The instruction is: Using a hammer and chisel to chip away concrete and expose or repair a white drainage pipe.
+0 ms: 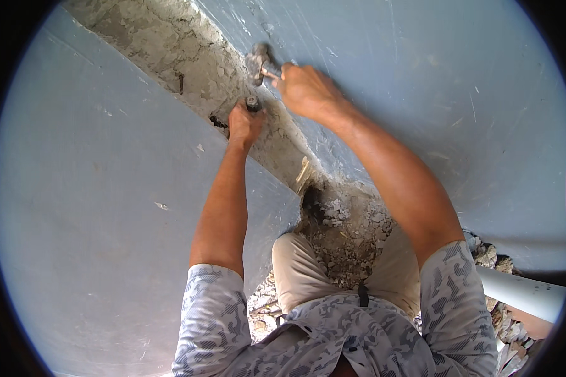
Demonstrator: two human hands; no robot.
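My left hand [245,125] grips a short metal chisel [252,103], its round end showing above my fingers, against a rough concrete strip [163,56] that runs diagonally between smooth grey-blue painted surfaces [88,188]. My right hand [305,88] is closed on the handle of a hammer [256,63]; the slightly blurred head hangs just above and beside the chisel's end. The chisel's tip is hidden behind my hand. A dark hole [311,204] opens at the strip's lower end, with a pale splintered piece [304,173] beside it.
Rubble [339,251] lies around and between my trousered legs [302,270]. A white pipe [522,292] crosses the lower right, among broken chunks and reddish pieces. The grey-blue surface [471,94] rises along the right, with a dark object at the right rim.
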